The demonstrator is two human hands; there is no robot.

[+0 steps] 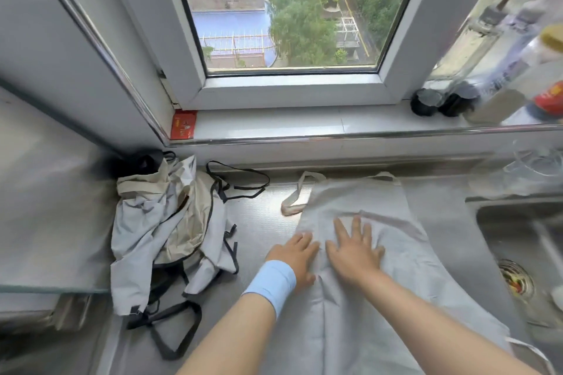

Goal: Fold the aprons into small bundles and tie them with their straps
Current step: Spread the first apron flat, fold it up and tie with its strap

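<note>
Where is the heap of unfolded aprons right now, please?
In the head view, the heap lies on the steel counter at left, beside the spread apron.

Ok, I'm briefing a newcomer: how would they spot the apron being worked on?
Below the window, on the stainless steel counter left of the steel sink, lies a pale grey cloth apron. The left hand and right hand press it flat; unlike the crumpled heap of black-trimmed aprons further left, it is smooth with pale straps.
</note>
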